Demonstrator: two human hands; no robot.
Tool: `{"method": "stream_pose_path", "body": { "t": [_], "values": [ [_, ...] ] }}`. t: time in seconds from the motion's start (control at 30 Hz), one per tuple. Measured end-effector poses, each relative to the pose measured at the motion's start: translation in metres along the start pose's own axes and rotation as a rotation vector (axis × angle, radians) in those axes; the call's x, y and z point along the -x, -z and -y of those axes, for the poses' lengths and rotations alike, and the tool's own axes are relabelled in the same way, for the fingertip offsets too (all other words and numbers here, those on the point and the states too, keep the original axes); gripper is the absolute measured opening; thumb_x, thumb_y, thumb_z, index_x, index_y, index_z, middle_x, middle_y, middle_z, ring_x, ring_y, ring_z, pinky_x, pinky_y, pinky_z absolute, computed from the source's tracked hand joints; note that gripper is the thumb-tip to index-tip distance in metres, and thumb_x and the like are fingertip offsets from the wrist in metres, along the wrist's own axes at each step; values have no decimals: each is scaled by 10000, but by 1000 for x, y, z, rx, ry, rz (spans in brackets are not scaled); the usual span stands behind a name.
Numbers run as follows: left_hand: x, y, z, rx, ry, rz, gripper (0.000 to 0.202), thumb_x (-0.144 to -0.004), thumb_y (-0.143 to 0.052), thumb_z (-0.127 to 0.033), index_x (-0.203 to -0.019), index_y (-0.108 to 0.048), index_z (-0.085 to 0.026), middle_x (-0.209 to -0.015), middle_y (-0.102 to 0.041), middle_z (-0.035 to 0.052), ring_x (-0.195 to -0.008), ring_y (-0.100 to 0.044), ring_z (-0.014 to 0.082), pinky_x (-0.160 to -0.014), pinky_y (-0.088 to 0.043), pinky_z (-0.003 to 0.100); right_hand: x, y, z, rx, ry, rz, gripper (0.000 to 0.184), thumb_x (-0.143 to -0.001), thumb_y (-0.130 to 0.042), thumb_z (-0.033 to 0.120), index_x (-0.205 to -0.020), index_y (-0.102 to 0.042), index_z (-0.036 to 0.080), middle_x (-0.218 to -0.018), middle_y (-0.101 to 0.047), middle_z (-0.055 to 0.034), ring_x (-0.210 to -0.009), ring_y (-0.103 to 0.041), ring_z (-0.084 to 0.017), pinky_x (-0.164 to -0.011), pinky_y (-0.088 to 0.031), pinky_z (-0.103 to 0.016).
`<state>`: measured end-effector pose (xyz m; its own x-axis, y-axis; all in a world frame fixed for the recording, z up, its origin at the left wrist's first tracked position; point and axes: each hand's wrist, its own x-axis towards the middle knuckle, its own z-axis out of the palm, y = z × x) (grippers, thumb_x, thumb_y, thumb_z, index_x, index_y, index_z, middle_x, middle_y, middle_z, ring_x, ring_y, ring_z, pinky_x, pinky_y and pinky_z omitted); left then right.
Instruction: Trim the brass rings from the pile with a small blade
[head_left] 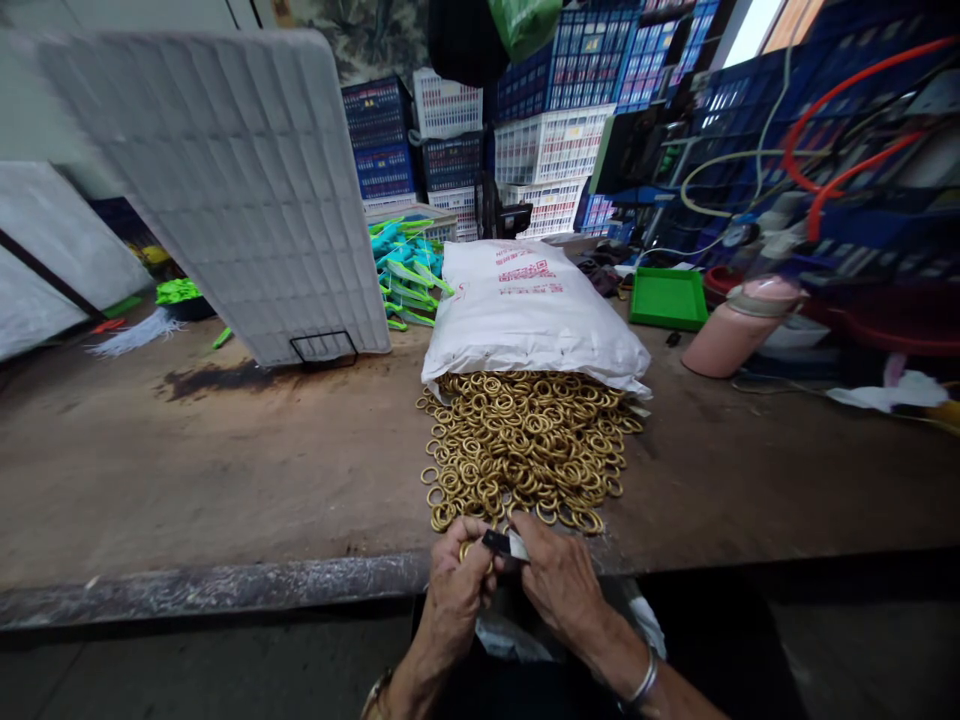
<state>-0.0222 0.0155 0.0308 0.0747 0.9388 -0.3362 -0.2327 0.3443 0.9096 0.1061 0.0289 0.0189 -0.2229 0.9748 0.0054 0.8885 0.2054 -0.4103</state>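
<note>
Left hand (456,572): fingers clamped on gold ring (463,550). Right hand (561,580): fingers clamped on small black-and-white tool (498,543), black end beside ring. Both over tabletop (300,470) front edge, near gold ring pile (525,440) at white sack's (525,310) mouth.

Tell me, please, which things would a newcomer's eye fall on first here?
Probably first the heap of gold-coloured rings on the table, at the near end of the white sack. Next, perhaps, the tall, pale ribbed panel standing to the sack's left. Then, by the table's near edge, the left hand holding a ring and the right hand a small black-and-white object.
</note>
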Motion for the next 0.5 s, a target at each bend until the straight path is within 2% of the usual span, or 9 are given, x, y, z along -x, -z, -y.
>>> {"method": "stream_pose_path", "body": {
  "t": [0.17,0.27,0.37,0.5],
  "values": [
    [4,2,-3,4,-25,59,278,-716,-569,-421,-757,-477,-162,-562,-524,-31,-397,-362,40,-375,-248,153,-11,6,-10,74,-88,26,209,-716,-408,49,-832,-518,183,-760,-637,-39,-658,-568,-148,-534,-220,-242],
    [7,2,-2,15,-10,101,288,-717,-573,-433,-775,-476,-168,-560,-529,-31,-385,-362,42,-359,-229,154,-17,11,-21,109,-147,-16,218,-705,-393,46,-833,-513,175,-716,-627,-47,-624,-556,-151,-534,-220,-243],
    [6,1,-1,43,-1,95,294,-716,-574,-441,-777,-473,-172,-559,-521,-38,-385,-360,42,-364,-235,154,-15,14,-22,25,-52,-23,287,-651,-375,23,-850,-508,181,-723,-622,-35,-665,-559,-150,-568,-261,-229],
    [4,-1,-1,57,6,76,314,-702,-582,-463,-769,-474,-176,-564,-516,-42,-386,-359,40,-374,-243,155,-7,12,-10,-101,58,5,276,-668,-359,56,-853,-515,189,-732,-625,-34,-686,-561,-153,-581,-295,-216]
  ]
}}
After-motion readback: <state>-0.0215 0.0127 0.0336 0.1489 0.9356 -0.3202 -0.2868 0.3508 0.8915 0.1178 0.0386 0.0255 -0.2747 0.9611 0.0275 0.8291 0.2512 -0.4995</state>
